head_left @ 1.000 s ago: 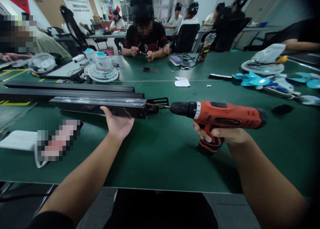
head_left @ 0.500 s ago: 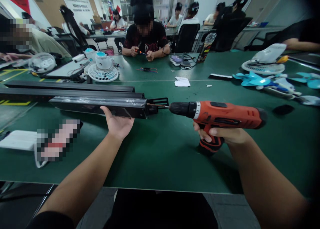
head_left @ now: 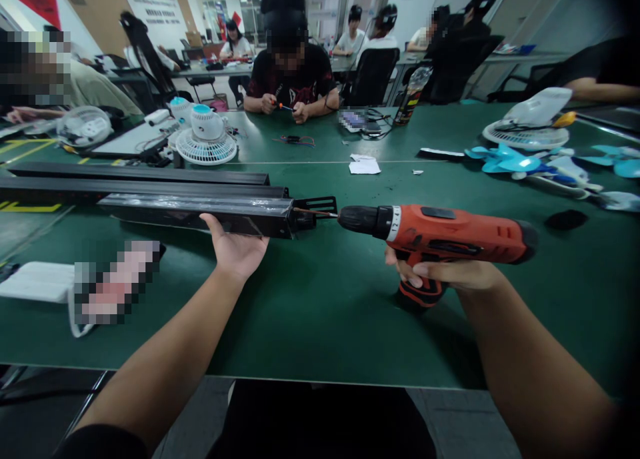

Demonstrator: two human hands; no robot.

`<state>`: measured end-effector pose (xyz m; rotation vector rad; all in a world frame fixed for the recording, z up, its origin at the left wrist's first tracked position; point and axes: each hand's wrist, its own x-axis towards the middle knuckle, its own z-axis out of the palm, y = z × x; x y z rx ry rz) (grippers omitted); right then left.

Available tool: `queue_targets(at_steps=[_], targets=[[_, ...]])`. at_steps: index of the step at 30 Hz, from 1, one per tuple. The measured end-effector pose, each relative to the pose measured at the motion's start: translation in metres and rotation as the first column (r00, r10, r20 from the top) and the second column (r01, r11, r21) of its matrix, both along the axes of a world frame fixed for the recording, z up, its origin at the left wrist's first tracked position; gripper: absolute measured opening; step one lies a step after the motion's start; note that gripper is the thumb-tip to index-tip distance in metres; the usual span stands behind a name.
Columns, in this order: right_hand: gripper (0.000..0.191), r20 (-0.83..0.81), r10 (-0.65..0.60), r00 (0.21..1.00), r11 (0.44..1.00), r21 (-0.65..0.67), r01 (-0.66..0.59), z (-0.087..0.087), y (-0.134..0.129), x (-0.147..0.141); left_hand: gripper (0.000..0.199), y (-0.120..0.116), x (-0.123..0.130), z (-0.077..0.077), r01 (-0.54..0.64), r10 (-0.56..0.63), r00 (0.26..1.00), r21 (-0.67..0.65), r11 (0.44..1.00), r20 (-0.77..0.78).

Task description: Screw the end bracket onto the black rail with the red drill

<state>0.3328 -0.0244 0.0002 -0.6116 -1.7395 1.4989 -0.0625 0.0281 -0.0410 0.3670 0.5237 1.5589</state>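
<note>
My left hand grips a long black bar from below, thumb on its near side, other fingers hidden under it. The bar lies beside two more long black bars. Wrapped round the handle of an orange and black power drill is my right hand. The drill points left, and its long thin bit reaches the end of the held bar, near a black slotted bracket. Whether the tip touches a screw is too small to tell.
A green table bears white fan parts, blue fan blades, a bottle, paper and a white box. Across it a person holds a small tool. More people sit behind and at the left.
The rear of the drill has dipped slightly with my right hand. My left hand and the bar look unmoved.
</note>
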Motion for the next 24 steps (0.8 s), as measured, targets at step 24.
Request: queue_targets(at_steps=[24], targets=[[0.028,0.017,0.008,1.000,1.000,0.016,-0.008,0.0028,-0.0001,0.0001,0.087,-0.0024,0.0034,0.0032,-0.028,0.028,1.000,-0.015,1.000,-0.003]])
